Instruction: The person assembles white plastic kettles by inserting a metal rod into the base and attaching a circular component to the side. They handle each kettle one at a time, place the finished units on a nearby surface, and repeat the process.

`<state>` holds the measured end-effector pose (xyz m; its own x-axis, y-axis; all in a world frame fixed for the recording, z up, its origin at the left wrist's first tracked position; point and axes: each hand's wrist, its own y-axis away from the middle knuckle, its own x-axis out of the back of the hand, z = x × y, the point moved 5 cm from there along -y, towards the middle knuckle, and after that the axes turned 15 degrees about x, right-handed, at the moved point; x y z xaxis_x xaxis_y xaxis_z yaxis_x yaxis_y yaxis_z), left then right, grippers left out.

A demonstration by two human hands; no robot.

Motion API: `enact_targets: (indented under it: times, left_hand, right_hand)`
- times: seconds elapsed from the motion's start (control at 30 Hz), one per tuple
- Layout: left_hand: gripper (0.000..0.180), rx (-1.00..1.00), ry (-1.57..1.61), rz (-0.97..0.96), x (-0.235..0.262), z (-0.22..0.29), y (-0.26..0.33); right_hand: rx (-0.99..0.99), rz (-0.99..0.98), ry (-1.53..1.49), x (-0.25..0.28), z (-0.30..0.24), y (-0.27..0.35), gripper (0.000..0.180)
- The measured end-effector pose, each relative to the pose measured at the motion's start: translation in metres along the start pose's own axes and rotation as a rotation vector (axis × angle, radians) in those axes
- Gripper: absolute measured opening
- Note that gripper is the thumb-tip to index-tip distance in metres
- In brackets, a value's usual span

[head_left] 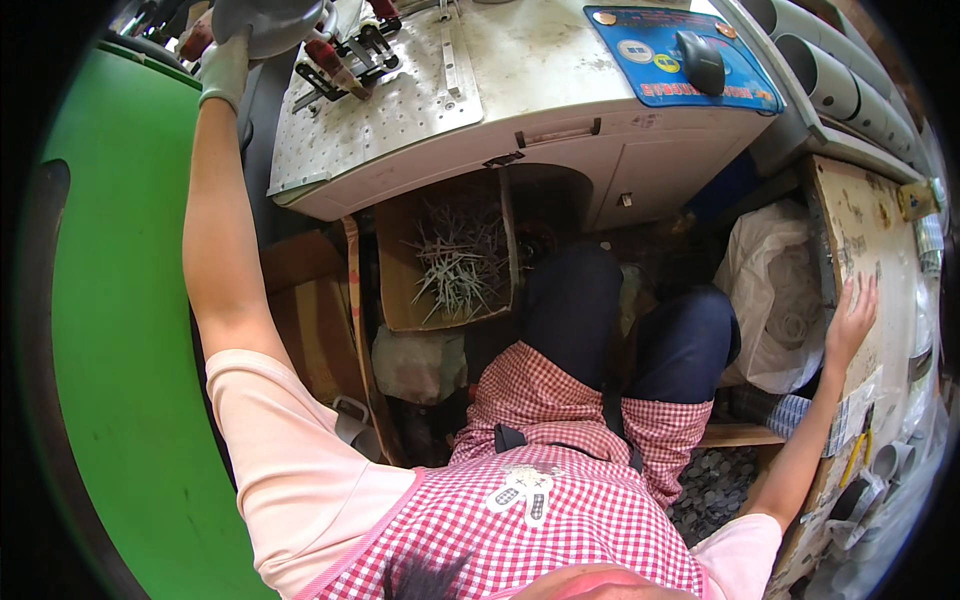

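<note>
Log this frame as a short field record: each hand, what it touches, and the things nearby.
Left hand: gloved, raised to a grey round part at the machine table
Right hand: bare, flat on a worn board
Below table: open carton of thin metal pieces
On table: mouse on blue pad
Beside right knee: white plastic bag

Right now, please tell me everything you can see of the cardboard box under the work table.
The cardboard box is brown and open at the top, with worn, bent walls. It sits under the front edge of the pale work table, left of the person's knees. Inside lies a loose heap of thin, grey-green, pointed metal-looking pieces. More cardboard stands at its left and a pale bag lies below it. Neither hand touches it.
</note>
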<state>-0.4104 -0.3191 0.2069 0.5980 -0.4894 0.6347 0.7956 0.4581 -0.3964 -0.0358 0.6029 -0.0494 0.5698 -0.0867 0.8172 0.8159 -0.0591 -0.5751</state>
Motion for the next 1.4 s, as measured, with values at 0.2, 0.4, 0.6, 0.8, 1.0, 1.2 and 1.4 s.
enact_targets:
  times: [0.2, 0.4, 0.6, 0.8, 1.0, 1.2, 1.4]
  left_hand:
    - [0.062, 0.208, 0.145, -0.233, -0.023, -0.014, 0.028]
    - [0.055, 0.206, 0.136, -0.391, -0.018, -0.004, 0.051]
    - [0.040, -0.915, -0.504, 0.003, 0.001, 0.025, 0.144]
    - [0.029, 0.125, 0.611, -0.293, 0.007, -0.110, 0.382]
    - [0.055, 0.277, -0.651, -0.206, 0.043, -0.274, 0.516]
    - [0.097, 0.631, -1.138, -0.722, 0.119, -0.358, 0.549]
    - [0.070, 0.400, -1.309, -0.980, 0.115, -0.366, 0.584]
  right_hand:
    - [-0.052, -0.060, -0.274, 0.051, -0.101, 0.024, 0.038]
    - [-0.233, -0.146, -0.427, 0.054, -0.148, 0.047, 0.038]
    - [-0.121, -0.158, -0.610, 0.064, -0.218, 0.059, 0.040]
    - [-0.108, -0.178, -0.766, 0.093, -0.266, 0.088, 0.039]
    - [-0.118, -0.190, -0.807, 0.100, -0.284, 0.105, 0.046]
    - [0.033, -0.255, -0.910, 0.090, -0.331, 0.086, 0.042]
    - [0.164, -0.267, -0.935, 0.098, -0.365, 0.075, 0.029]
